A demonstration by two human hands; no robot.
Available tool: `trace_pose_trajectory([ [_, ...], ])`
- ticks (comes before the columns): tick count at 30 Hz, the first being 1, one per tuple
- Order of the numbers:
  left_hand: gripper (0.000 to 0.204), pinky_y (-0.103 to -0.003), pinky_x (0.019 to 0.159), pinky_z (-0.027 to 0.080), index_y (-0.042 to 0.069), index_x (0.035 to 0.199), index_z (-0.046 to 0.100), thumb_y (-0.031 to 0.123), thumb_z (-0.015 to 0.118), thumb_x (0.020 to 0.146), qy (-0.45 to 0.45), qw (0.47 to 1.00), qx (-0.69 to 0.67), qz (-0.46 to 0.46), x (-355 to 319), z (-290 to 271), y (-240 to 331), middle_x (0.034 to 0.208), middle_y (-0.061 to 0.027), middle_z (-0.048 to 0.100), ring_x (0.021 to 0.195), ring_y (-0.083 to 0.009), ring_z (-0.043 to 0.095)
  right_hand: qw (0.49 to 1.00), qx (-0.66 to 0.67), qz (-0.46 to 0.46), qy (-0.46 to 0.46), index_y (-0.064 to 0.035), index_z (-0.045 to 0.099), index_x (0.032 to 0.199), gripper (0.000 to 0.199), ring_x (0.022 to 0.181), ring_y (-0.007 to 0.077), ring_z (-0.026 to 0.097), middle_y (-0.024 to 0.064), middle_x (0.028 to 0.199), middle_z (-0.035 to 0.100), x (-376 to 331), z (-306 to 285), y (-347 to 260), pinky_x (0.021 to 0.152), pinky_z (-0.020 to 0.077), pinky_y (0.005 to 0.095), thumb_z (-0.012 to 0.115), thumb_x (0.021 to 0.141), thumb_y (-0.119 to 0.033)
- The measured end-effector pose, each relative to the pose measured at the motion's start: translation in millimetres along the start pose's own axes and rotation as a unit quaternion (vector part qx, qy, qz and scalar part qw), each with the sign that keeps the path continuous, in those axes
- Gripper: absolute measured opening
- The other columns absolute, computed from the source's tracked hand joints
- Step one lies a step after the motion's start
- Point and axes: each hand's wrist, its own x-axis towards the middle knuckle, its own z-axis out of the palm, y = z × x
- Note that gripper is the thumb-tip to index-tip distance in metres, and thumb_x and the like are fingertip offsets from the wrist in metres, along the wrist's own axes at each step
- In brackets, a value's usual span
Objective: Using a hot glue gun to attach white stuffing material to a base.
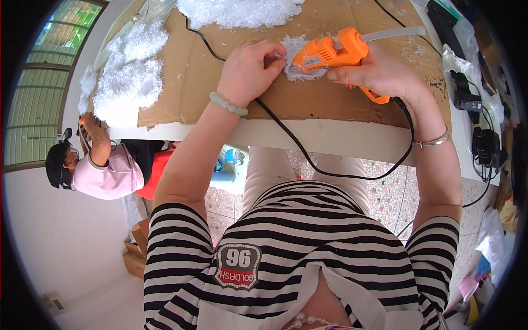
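1. Your left hand [254, 66]: thumb and forefinger curled toward each other; can't tell whether they pinch anything. Your right hand [379, 69]: wrapped around the grip of an orange plastic glue gun [334, 50].
2. Key relation: a small, shaggy white fibre patch [301, 75] lies between your hands, partly under the gun's nozzle. Left fingertips sit at its left edge, the nearer hand; contact unclear. Gun's long axis runs roughly left–right, nozzle leftward, toward those fingertips; a translucent pale glue stick [393, 33] juts out rightward behind.
3. Far left: barred window [38, 110]; co-worker in a pink top [110, 176] beside the table.
4. Left on the table: large fluffy white fibre heap [129, 74].
5. Middle: flat brown cardboard sheet [220, 102] over a white tabletop [181, 131]; another white fibre mass [239, 11] beyond your hands. Black cable [286, 132] loops below the near edge, up to the gun's grip.
6. Right: black power adapters [487, 146] by the table's side; speckled floor [385, 192] below.
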Motion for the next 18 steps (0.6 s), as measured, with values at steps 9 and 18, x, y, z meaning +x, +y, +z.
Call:
trace_pose_trajectory([
  [9, 0.005, -0.035, 0.061, 0.046, 0.012, 0.076, 0.065, 0.016, 0.063, 0.072, -0.014, 1.0, 0.009, 0.01, 9.5, 5.3, -2.8, 0.065, -0.0049, 0.059, 0.066, -0.0238, 0.056, 1.0, -0.003, 0.017, -0.002, -0.0027, 0.058, 0.091, 0.024, 0.063, 0.008, 0.049, -0.0007, 0.07, 0.055, -7.6, -5.6, -2.5, 0.056, 0.0403, 0.0229, 0.068, 0.077, -0.02],
  [18, 0.017, -0.036, 0.061, 0.047, 0.007, 0.075, 0.065, 0.021, 0.056, 0.079, -0.019, 0.997, 0.073, -0.003, 19.6, 1.3, 4.3, 0.066, -0.0076, 0.061, 0.065, -0.0263, 0.058, 0.999, -0.007, 0.031, -0.02, -0.0024, 0.057, 0.094, 0.026, 0.063, 0.0086, 0.051, 0.0003, 0.072, 0.056, -12.0, -13.7, -3.4, 0.058, 0.0416, 0.0235, 0.068, 0.077, -0.019],
])
